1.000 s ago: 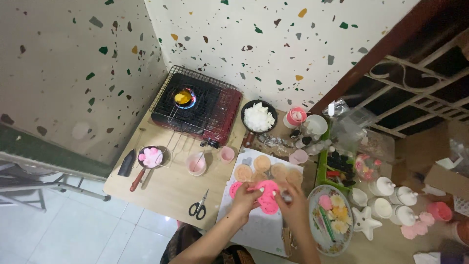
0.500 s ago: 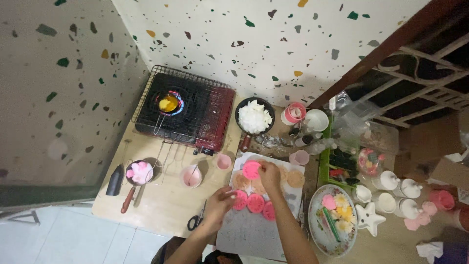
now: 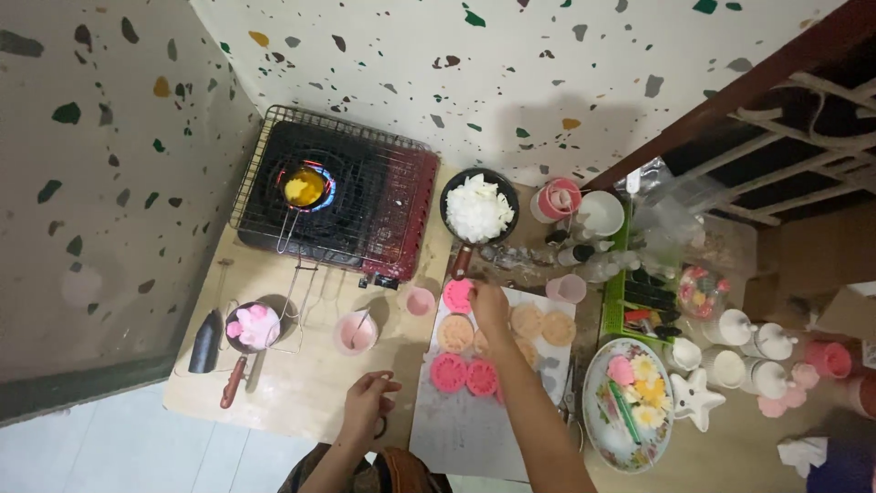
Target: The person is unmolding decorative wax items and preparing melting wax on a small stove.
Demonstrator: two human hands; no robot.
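Observation:
My right hand (image 3: 490, 306) reaches over a white board (image 3: 456, 429) and its fingers touch a round pink disc (image 3: 458, 295) at the board's far left corner. Two more pink discs (image 3: 465, 374) lie lower on the board, and several pale orange discs (image 3: 538, 324) lie to the right. My left hand (image 3: 368, 402) hovers over the wooden table (image 3: 292, 393) left of the board, fingers loosely curled, holding nothing.
A gas stove (image 3: 342, 196) with a wire rack carries a small pan of yellow liquid (image 3: 304, 189) over a flame. A black pan of white chunks (image 3: 478, 208), a pink cup (image 3: 355, 333), a small pot (image 3: 251, 329), a decorated plate (image 3: 630, 402) and white jars (image 3: 744, 351) surround the board.
The view has shifted and tilted. My right hand has moved up the board to the pink disc at the far corner. My left hand has come off the board toward the table.

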